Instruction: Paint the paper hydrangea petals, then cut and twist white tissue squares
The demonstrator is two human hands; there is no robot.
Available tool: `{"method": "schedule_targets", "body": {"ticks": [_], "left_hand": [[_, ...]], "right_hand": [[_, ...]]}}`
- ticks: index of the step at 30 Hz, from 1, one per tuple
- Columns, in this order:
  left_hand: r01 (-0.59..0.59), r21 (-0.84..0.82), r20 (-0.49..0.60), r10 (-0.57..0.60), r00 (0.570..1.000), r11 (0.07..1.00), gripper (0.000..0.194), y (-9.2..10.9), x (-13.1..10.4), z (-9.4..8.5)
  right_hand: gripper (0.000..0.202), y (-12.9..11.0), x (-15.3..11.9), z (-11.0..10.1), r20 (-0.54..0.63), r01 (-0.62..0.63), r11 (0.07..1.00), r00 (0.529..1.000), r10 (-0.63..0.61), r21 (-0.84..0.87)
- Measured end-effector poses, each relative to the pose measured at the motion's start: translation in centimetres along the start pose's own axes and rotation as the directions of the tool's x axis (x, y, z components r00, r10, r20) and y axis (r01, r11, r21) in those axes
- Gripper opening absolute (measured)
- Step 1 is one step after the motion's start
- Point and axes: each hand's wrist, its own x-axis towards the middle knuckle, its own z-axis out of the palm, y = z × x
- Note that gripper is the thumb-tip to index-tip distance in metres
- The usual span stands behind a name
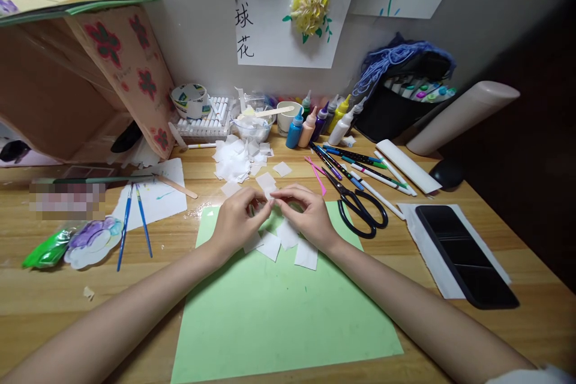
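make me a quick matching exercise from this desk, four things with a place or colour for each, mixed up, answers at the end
1. large sheet
2. scissors
3. phone
4. flower

A. black, lying on white paper at the right
B. yellow, on a hanging drawing
C. black-handled, beside the pens
D. light green, beneath the left hand and right hand

Pairs: 1-D, 2-C, 3-A, 4-B
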Motion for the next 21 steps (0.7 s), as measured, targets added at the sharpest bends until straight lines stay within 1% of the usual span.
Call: {"method": "schedule_targets", "body": {"ticks": [2,5,8,11,13,16,21], "left_hand": [[0.026,-0.011,-0.018,-0.026,0.999,1.0,0.018,-0.1,0.1,-0.1],[0.089,-0.05,-0.056,-0.092,0.994,0.995,0.021,-0.3,0.3,-0.1],[0.187,-0.139,-0.075,-0.199,0.977,0.972,0.021,-0.6,0.5,-0.1],[0.259,-0.215,-0.071,-0.279,0.958,0.942,0.022,-1.0,0.7,-0.1],[0.275,-0.239,-0.067,-0.298,0.952,0.931,0.022,-1.1,0.8,-0.1],[0.271,-0.245,-0.071,-0.296,0.953,0.931,0.022,-1.1,0.9,0.0],[0.277,-0.301,-0.11,-0.322,0.94,0.913,0.023,-1.3,0.9,-0.1]], "right_hand": [[0.013,0.0,0.0,0.0,-0.001,0.006,1.0,1.0,-0.006,-0.001],[0.012,0.4,0.0,-0.1,-0.047,-0.013,1.0,0.999,0.013,0.006],[0.012,0.8,0.2,-0.2,-0.096,-0.076,0.996,0.992,0.08,0.05],[0.012,1.0,0.4,-0.2,-0.109,-0.122,0.989,0.985,0.13,0.083],[0.012,1.0,0.4,-0.2,-0.111,-0.125,0.988,0.985,0.135,0.09],[0.012,1.0,0.4,-0.2,-0.121,-0.122,0.989,0.984,0.131,0.085],[0.014,1.1,0.5,-0.3,-0.17,-0.148,0.985,0.972,0.162,0.092]]}}
